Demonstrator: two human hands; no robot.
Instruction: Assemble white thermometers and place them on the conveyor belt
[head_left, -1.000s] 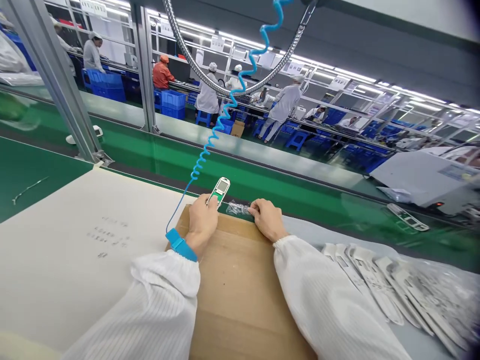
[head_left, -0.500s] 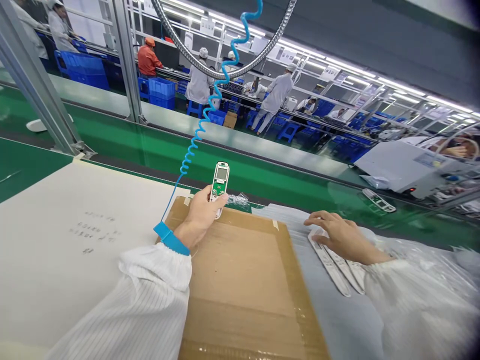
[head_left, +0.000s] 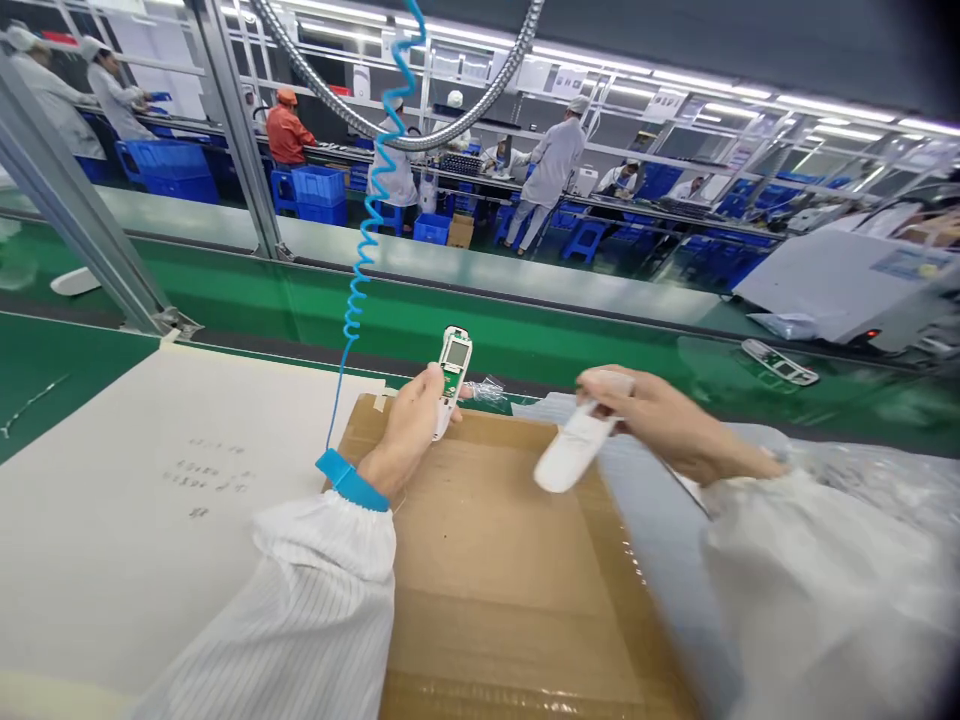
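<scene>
My left hand (head_left: 411, 408) is closed around the lower part of a white handset (head_left: 455, 365) with its screen and green circuit board bare, held upright above the far edge of a cardboard sheet (head_left: 480, 560). A blue wrist strap (head_left: 351, 480) circles my left wrist. My right hand (head_left: 652, 410) pinches one end of a white handset cover (head_left: 574, 450), which tilts down to the left over the cardboard's right side. That cover is blurred by motion. Beneath my right forearm, most of the bluish foam sheet (head_left: 645, 530) with other white parts is hidden.
A green conveyor belt (head_left: 600, 350) runs across beyond the bench, with another open handset (head_left: 780, 362) on it at right. Crumpled clear plastic (head_left: 487, 388) lies behind the cardboard. A coiled blue cord (head_left: 367, 240) hangs down to my wrist strap. People in white coats work farther back.
My right hand has picked up a white cover from the foam sheet and brought it left over the cardboard. The left hand still holds the open handset, its thumb now higher on it.
</scene>
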